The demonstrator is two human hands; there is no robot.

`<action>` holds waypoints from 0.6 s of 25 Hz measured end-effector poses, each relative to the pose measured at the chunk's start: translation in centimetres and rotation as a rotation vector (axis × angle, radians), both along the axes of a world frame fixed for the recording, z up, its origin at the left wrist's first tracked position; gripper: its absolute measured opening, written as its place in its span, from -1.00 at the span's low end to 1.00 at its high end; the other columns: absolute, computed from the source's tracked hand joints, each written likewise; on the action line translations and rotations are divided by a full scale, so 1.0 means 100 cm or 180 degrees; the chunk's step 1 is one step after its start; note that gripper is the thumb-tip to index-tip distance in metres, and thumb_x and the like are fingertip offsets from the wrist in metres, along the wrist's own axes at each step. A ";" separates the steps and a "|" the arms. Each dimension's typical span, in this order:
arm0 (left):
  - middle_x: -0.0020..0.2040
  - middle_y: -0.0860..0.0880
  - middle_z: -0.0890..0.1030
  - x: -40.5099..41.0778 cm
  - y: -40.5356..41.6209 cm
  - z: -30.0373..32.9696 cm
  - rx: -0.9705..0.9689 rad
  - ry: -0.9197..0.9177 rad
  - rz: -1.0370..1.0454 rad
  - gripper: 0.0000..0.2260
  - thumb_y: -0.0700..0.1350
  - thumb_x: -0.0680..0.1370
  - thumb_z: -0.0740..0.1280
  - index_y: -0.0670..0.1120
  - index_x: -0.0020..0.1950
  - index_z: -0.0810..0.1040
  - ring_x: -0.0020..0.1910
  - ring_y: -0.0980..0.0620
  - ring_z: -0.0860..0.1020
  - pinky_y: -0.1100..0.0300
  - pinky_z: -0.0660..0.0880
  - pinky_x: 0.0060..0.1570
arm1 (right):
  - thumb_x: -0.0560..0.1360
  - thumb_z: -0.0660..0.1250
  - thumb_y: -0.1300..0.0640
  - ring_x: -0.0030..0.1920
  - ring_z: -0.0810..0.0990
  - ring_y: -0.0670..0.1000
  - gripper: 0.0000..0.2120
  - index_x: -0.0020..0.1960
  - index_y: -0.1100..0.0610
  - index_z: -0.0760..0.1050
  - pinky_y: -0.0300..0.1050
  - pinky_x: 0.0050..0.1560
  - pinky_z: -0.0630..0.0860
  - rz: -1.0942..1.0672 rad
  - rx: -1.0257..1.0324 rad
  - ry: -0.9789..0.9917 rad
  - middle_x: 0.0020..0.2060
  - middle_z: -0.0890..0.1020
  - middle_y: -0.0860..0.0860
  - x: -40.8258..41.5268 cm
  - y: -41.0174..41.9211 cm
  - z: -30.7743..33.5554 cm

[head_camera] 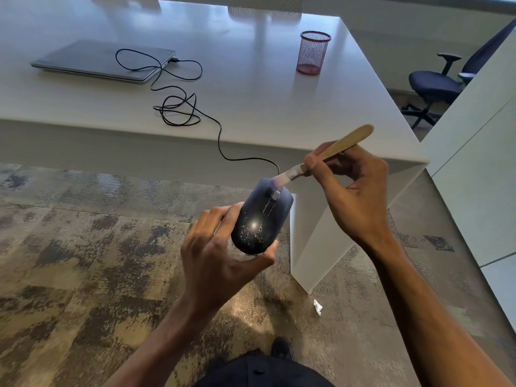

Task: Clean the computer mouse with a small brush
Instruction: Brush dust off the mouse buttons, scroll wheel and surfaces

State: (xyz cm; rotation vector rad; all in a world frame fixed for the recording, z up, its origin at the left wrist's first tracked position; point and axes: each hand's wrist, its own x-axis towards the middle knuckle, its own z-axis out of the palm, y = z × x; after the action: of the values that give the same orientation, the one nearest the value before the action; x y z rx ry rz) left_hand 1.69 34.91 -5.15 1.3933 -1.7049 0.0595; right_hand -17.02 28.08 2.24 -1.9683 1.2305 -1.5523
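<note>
A black wired computer mouse [261,219] is held up in the air in front of the table, its back speckled with pale dust. My left hand [220,252] grips it from the left and below. My right hand [354,188] pinches a small brush [329,152] with a pale wooden handle. The brush bristles touch the front of the mouse, just above the scroll wheel. The mouse's black cable [178,107] runs up onto the table in loose loops to a closed grey laptop [103,60].
The white table [251,88] stands ahead, its near edge and side panel close behind my hands. A red mesh pen cup [314,53] sits at its right. An office chair [438,85] is beyond. A crumpled white scrap [317,306] lies on the patterned carpet.
</note>
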 end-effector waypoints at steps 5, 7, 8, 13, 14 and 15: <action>-0.03 -0.10 0.61 0.001 0.000 0.000 0.0037 -0.0026 0.0015 -0.39 0.25 0.34 0.41 -0.20 0.15 0.58 -0.11 -0.03 0.55 0.05 0.56 -0.22 | 0.55 0.41 0.16 -0.15 0.65 -0.33 -0.93 0.03 0.08 0.57 -0.46 -0.09 0.53 -0.0170 0.0057 0.0141 -0.18 0.61 -0.28 0.002 -0.002 0.001; -0.03 -0.10 0.61 0.002 -0.001 -0.001 0.0045 -0.0041 0.0023 -0.39 0.26 0.35 0.41 -0.20 0.15 0.58 -0.11 -0.03 0.55 0.04 0.55 -0.22 | 0.55 0.40 0.14 -0.14 0.69 -0.22 -0.95 0.01 0.08 0.58 -0.37 -0.06 0.59 0.0011 0.0124 -0.0125 -0.18 0.66 -0.22 0.002 0.001 0.001; -0.03 -0.10 0.61 0.002 -0.002 -0.001 0.0053 -0.0056 0.0035 -0.40 0.26 0.35 0.41 -0.20 0.15 0.58 -0.11 -0.04 0.55 0.04 0.55 -0.22 | 0.54 0.41 0.14 -0.15 0.70 -0.16 -0.95 0.00 0.08 0.59 -0.31 -0.06 0.61 0.0232 0.0185 -0.0174 -0.17 0.68 -0.18 0.003 0.003 0.000; -0.04 -0.10 0.61 0.004 -0.006 0.000 0.0032 -0.0077 0.0081 -0.40 0.27 0.35 0.39 -0.20 0.15 0.58 -0.11 -0.03 0.54 0.06 0.55 -0.22 | 0.54 0.40 0.15 -0.15 0.68 -0.22 -0.94 0.01 0.07 0.57 -0.39 -0.09 0.55 -0.0011 0.0198 -0.0063 -0.17 0.64 -0.23 0.004 0.008 -0.004; -0.04 -0.11 0.61 0.004 -0.007 0.000 0.0025 -0.0079 0.0079 -0.40 0.26 0.35 0.39 -0.20 0.14 0.58 -0.11 -0.03 0.54 0.06 0.55 -0.22 | 0.54 0.40 0.14 -0.14 0.67 -0.23 -0.94 0.01 0.06 0.55 -0.40 -0.08 0.55 -0.0063 0.0109 -0.0154 -0.17 0.63 -0.26 0.003 0.009 -0.004; -0.04 -0.11 0.61 0.004 -0.007 0.000 0.0017 -0.0083 0.0073 -0.40 0.26 0.35 0.39 -0.20 0.14 0.58 -0.12 -0.03 0.54 0.06 0.55 -0.22 | 0.54 0.40 0.12 -0.14 0.67 -0.23 -0.93 0.01 0.05 0.55 -0.40 -0.08 0.55 0.0004 0.0006 -0.0212 -0.17 0.63 -0.28 0.003 0.012 -0.004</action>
State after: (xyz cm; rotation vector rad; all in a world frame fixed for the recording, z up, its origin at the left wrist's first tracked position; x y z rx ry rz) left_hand 2.11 34.18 -5.15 1.4218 -1.7117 0.0866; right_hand -16.72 29.26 1.84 -1.9000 1.2036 -1.6020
